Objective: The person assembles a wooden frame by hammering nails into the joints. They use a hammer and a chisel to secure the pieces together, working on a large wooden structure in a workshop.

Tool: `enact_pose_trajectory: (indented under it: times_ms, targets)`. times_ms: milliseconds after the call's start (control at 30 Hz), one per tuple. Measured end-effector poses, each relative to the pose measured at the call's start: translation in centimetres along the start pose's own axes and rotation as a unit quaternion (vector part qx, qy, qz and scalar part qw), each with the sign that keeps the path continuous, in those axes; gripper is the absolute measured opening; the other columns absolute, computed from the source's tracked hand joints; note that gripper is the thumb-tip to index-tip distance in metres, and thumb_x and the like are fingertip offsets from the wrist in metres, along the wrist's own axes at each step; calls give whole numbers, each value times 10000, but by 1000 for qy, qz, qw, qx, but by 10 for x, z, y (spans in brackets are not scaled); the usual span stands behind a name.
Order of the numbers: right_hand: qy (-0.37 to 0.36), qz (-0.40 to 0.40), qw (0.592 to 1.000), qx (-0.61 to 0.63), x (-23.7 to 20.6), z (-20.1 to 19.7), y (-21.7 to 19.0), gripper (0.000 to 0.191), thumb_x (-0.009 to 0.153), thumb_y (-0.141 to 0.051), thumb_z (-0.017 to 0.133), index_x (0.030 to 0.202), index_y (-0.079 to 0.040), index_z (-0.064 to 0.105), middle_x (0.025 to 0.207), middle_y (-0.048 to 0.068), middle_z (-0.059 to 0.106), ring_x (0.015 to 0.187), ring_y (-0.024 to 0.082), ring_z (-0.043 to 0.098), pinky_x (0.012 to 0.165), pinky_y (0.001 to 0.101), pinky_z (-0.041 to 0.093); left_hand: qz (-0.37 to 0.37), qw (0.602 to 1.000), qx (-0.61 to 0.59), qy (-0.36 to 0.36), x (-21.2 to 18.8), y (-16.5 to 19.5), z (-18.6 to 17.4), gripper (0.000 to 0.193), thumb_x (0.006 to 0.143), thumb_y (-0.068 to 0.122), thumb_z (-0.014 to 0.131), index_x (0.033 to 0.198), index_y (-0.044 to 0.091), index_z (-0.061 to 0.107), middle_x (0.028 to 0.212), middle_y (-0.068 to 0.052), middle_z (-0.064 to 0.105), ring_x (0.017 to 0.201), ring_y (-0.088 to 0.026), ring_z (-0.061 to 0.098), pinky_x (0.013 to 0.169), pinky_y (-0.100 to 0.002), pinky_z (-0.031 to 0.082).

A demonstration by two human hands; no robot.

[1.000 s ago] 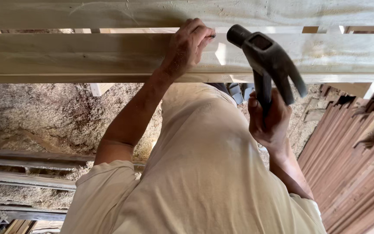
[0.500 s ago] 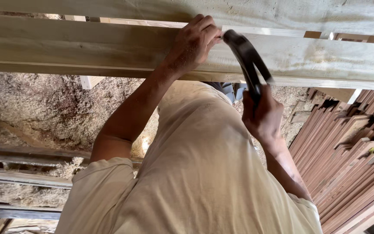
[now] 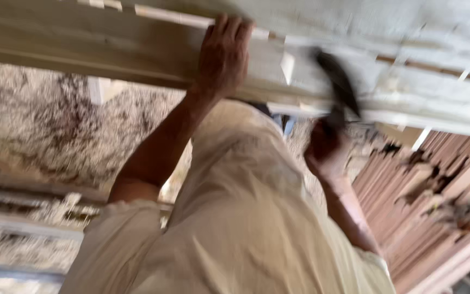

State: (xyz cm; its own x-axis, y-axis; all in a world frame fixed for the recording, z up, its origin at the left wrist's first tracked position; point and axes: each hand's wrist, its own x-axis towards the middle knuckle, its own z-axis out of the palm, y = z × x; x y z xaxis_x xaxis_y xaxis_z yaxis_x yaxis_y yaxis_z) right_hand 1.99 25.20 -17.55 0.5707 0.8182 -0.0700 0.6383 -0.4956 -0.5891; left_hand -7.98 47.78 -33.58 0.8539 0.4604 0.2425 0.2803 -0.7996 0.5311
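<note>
Pale, matt, rough-sawn wood is making up the plank (image 3: 110,49). The hammer (image 3: 339,87) is showing dark, blurred metal. Reddish wooden slats (image 3: 436,185) are looking matt; the shirt (image 3: 246,228) is soft cream cloth.

One hammer (image 3: 337,87), two hands, one stack of reddish boards (image 3: 436,218)

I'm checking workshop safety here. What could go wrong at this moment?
The left hand lies flat on the pale plank, close beside the hammer swung by the right hand; a stray blow could hit its fingers. The view is blurred, so aim may be unsteady.
</note>
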Motion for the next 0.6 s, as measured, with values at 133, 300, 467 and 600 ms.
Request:
enact_pose_trajectory:
  times_ms: [133,300,467,600]
  targets:
    - [-117,198,969,88,9,1,7,209,1100,-173,524,1011,11,562,663,24,604,437,146,482,355,320,364,2,999,-36,-11,6,-4,3,461,825,58,748,1256,-6,599,1143,-166,631,1083,-319,584,968,-439,487]
    - [41,48,994,90,-30,-5,32,231,1034,-137,480,1136,64,528,716,86,584,544,155,520,495,309,433,12,998,-51,-22,6,-11,14,391,821,34,723,1198,26,621,1114,-130,657,1071,-288,594,954,-411,488]
    - [-146,155,976,-41,-20,16,41,190,1047,-186,542,1011,0,549,626,127,577,480,241,521,434,388,427,34,998,-51,-27,13,-12,-5,282,817,21,692,1092,40,631,1036,-122,686,998,-277,639,874,-418,528]
    - [26,61,995,77,-9,11,25,347,1046,-173,585,1288,64,512,734,137,663,583,238,666,499,370,510,23,974,-106,-197,66,-17,-32,60,1045,11,629,1089,37,661,839,-109,695,620,-195,623,535,-358,524]
